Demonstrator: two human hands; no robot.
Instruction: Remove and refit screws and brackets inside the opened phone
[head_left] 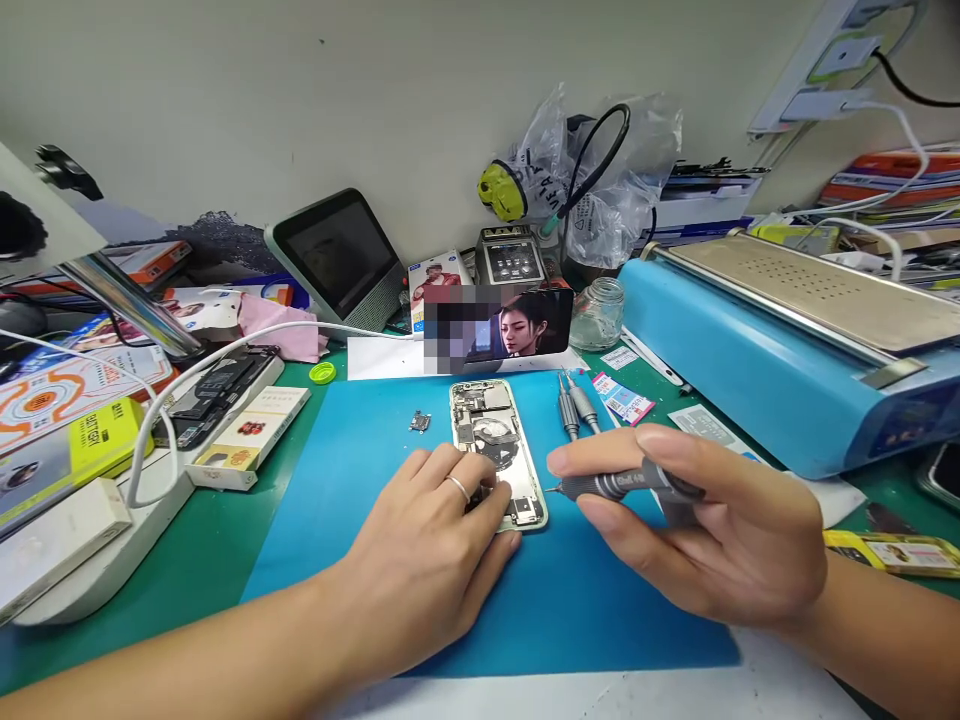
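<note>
An opened smartphone (512, 430) lies on a blue mat (337, 560), its inner parts bare. Over its lower left part rests my left hand (431, 530), a ring on one finger. The fingers are bent onto the phone and hold it; their tips are partly hidden. My right hand (720, 530) grips a dark precision screwdriver (615, 487) between thumb and fingers. Its thin tip points left, just beside the phone's lower right edge. To the phone's left lies a small loose metal part (420, 421). Two more screwdrivers (574, 405) lie right of the phone.
Behind the mat, a propped phone (536, 325) plays a video, near a glass jar (598, 315) and a smart display (337, 255). A blue machine (735, 350) stands at the right. Boxes (251, 430) and a white cable (225, 352) crowd the left.
</note>
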